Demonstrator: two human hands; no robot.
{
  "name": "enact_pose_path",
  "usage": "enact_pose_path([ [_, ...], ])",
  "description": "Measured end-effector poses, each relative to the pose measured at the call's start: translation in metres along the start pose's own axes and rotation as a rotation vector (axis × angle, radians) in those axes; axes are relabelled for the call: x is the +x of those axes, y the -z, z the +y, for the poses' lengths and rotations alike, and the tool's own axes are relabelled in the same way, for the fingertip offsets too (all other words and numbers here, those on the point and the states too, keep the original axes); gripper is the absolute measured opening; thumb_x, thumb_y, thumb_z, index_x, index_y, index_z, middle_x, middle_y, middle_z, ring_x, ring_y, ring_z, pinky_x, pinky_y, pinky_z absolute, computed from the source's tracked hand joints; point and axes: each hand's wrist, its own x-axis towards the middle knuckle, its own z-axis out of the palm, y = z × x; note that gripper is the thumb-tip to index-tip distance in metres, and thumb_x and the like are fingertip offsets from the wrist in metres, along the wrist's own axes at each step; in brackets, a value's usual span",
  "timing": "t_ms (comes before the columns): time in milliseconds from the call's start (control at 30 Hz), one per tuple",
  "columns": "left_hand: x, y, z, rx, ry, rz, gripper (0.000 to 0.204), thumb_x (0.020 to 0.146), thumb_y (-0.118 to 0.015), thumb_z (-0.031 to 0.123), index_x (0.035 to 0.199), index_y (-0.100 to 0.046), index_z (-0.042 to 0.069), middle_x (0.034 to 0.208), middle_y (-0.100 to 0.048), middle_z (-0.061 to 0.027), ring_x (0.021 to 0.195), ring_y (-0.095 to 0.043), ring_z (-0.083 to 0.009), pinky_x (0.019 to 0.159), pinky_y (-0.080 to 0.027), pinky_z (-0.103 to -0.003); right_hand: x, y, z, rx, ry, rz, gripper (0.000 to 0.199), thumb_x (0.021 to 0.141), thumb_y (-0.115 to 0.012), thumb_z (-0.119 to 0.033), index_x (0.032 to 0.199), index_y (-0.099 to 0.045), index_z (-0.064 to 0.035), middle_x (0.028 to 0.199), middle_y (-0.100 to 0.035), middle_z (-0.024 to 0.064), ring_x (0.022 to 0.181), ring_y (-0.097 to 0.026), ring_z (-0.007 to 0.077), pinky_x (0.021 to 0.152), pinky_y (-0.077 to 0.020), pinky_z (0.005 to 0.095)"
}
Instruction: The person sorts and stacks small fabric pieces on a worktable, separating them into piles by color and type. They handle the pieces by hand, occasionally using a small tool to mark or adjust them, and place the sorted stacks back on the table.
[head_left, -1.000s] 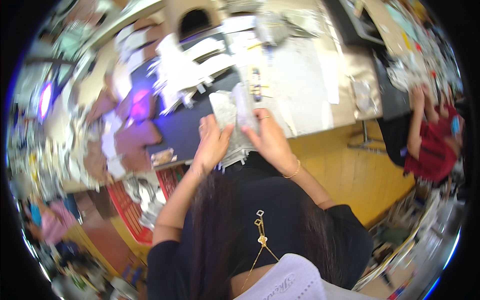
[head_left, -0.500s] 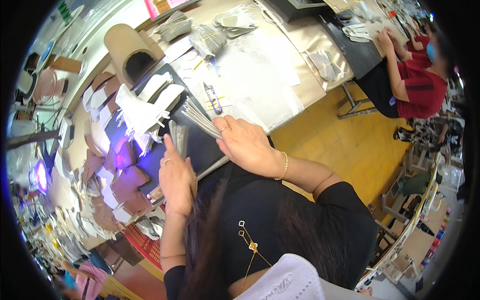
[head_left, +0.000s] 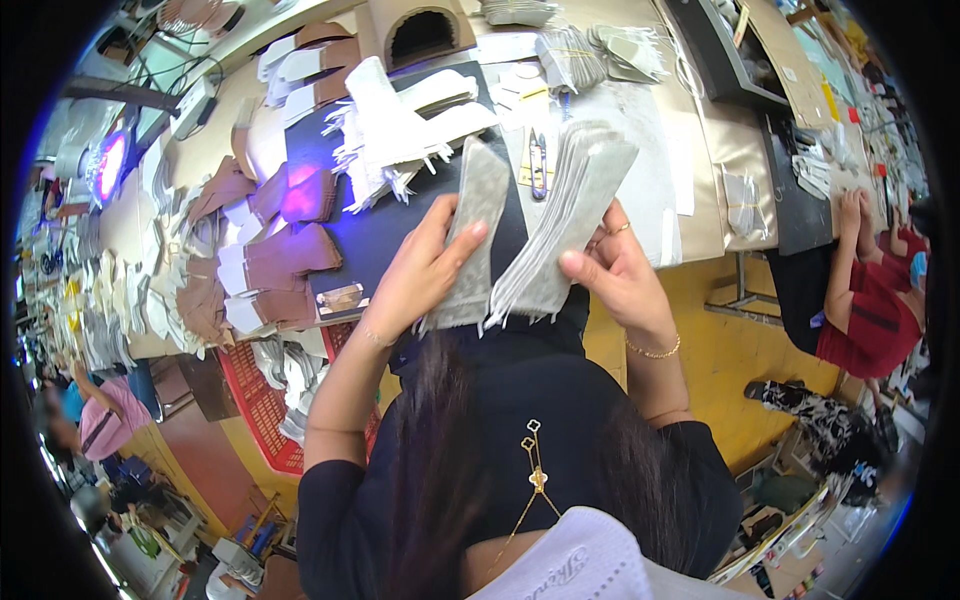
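Observation:
My left hand is closed around a small bundle of grey fabric pieces, with the thumb lying on the front face. In my right hand is a thicker stack of grey fabric pieces, gripped between thumb and fingers at its right side. The stack's layers are slightly fanned and their lower ends have frayed tips. Both bundles are held up in front of my body at the table's near edge, their lower ends close together. Beyond them, white frayed pieces lie in a pile on a black mat.
Brown and white cut pieces cover the table's left side, near a glowing lamp. Blue-handled thread snips lie behind the bundles. A red basket stands below the edge at left. A person in red sits at right.
The view has turned, shifting the table rightward. The grey pieces, earlier seen mostly edge-on, now show their broad faces. My left fingers, earlier extended, are now wrapped around a bundle.

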Motion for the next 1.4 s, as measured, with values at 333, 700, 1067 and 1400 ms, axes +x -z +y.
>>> enact_pose_path([
  [333, 0.006, -0.003, 0.008, -0.126, -0.096, -0.082, 0.055, 0.100, -0.051, 0.040, 0.133, -0.043, -0.004, 0.120, -0.060, -0.0191, 0.113, -0.057, -0.0251, 0.097, -0.043, -0.036, 0.015, -0.023, 0.048, -0.140, -0.039, 0.028, 0.059, 0.094, -0.065, -0.013, 0.139, -0.030, 0.0002, 0.119, -0.057, 0.0117, 0.106, -0.058, 0.0175, 0.090, -0.0503, 0.0312],
  [700, -0.015, 0.004, -0.009, 1.194, -0.351, 0.021, 0.062, 0.077, -0.074, 0.024, 0.128, -0.048, 0.001, 0.104, -0.058, -0.0118, 0.089, -0.060, -0.0258, 0.074, -0.046, -0.037, 0.020, 0.003, 0.034, -0.952, 0.378, 0.256, 0.052, 0.084, -0.073, -0.011, 0.128, -0.047, -0.0043, 0.118, -0.052, 0.0151, 0.108, -0.052, 0.0277, 0.096, -0.0436, 0.0372],
  [1067, 0.028, 0.053, -0.011, 0.726, -0.128, -0.475, 0.058, 0.080, -0.074, 0.034, 0.127, -0.055, 0.006, 0.114, -0.059, -0.0202, 0.106, -0.059, -0.0383, 0.090, -0.046, -0.045, 0.059, -0.009, 0.003, -1.001, 0.411, 0.113, 0.035, 0.089, -0.067, -0.015, 0.122, -0.058, -0.0047, 0.122, -0.056, 0.0137, 0.109, -0.056, 0.0287, 0.092, -0.0454, 0.0363],
  [1400, -0.013, 0.063, 0.009, 0.789, -0.254, -0.038, 0.037, 0.087, -0.067, 0.029, 0.111, -0.066, 0.000, 0.106, -0.064, -0.0192, 0.103, -0.061, -0.0349, 0.089, -0.047, -0.044, 0.155, -0.031, 0.007, -0.994, 0.350, -0.006, 0.028, 0.095, -0.059, -0.019, 0.115, -0.060, 0.0012, 0.106, -0.066, 0.0146, 0.090, -0.064, 0.0244, 0.075, -0.0513, 0.0356],
])
